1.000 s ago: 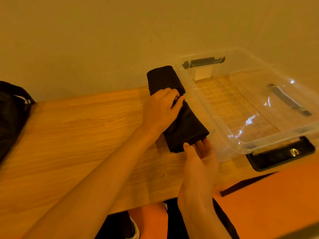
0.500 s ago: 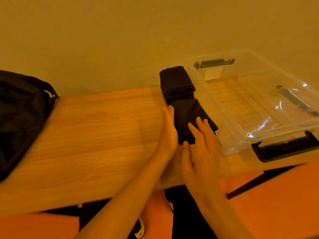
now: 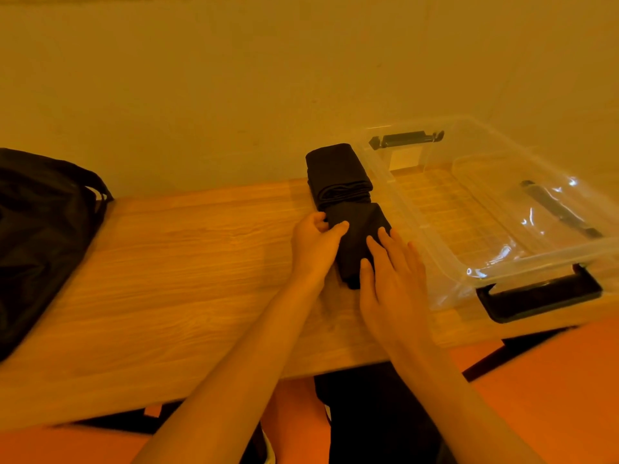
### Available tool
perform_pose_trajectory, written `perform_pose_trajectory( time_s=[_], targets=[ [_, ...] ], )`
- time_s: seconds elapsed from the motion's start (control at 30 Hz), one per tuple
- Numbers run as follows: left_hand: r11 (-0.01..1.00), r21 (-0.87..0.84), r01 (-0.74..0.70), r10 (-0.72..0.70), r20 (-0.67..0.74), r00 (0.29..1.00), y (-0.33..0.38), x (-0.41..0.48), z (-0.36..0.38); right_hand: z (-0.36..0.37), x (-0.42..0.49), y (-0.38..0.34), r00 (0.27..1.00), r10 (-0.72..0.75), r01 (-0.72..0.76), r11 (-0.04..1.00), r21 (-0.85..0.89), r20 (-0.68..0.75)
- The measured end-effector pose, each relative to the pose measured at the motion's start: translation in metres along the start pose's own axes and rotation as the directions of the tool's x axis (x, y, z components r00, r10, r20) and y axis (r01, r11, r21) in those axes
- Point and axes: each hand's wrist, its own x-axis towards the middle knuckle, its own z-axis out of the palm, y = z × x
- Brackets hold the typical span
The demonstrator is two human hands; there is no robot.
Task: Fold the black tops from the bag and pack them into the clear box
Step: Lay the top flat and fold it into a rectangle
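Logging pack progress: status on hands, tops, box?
Left hand grips left edge of near folded top; right hand flat on it. Second folded top just behind. Clear box empty, beside the tops, nothing in the way.

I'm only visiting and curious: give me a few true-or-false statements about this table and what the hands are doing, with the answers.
1. A folded top already lies inside the clear box. False: no black top shows in it; both lie on the table beside it.
2. The far folded top and the near folded top lie end to end, left of the box. True.
3. The right hand lies on the near folded top with straight fingers. True.
4. The left hand reaches into the black bag. False: it grips the near folded top's left edge; the bag sits apart at the table's far left.
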Motion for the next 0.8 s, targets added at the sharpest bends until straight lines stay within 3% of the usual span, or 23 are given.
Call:
perform_pose_trajectory(
  time_s=[0.13,0.37,0.43,0.5,0.57,0.67,0.8],
  targets=[
    [0.980,0.179,-0.087,0.072,0.086,0.994,0.009,0.009,0.002,0.004,-0.002,0.005,1.000,-0.007,0.007,1.000,0.012,-0.003],
    [0.999,-0.010,-0.031,0.032,0.129,0.991,0.008,0.010,0.005,0.001,-0.001,0.003,1.000,0.010,-0.009,1.000,0.027,-0.013],
    [1.000,0.011,0.012,-0.013,0.104,0.994,0.004,0.012,0.005,0.002,0.001,0.004,1.000,0.003,-0.003,1.000,-0.003,0.006],
    [0.989,0.142,-0.040,0.031,0.061,0.998,0.001,0.019,0.003,0.004,0.000,0.005,1.000,-0.002,0.003,0.999,-0.036,0.028],
    [0.937,0.316,-0.150,0.144,0.045,0.989,-0.001,0.022,0.001,0.006,-0.002,0.006,0.999,-0.003,0.006,0.998,-0.067,0.045],
    [0.861,0.419,-0.289,0.286,0.071,0.956,-0.009,0.021,-0.001,0.007,-0.005,0.006,0.998,0.001,0.007,0.993,-0.115,0.068],
    [0.673,0.611,-0.417,0.427,0.139,0.894,-0.019,0.020,-0.005,0.005,-0.006,0.004,0.995,0.014,0.000,0.990,-0.142,0.098]
  ],
)
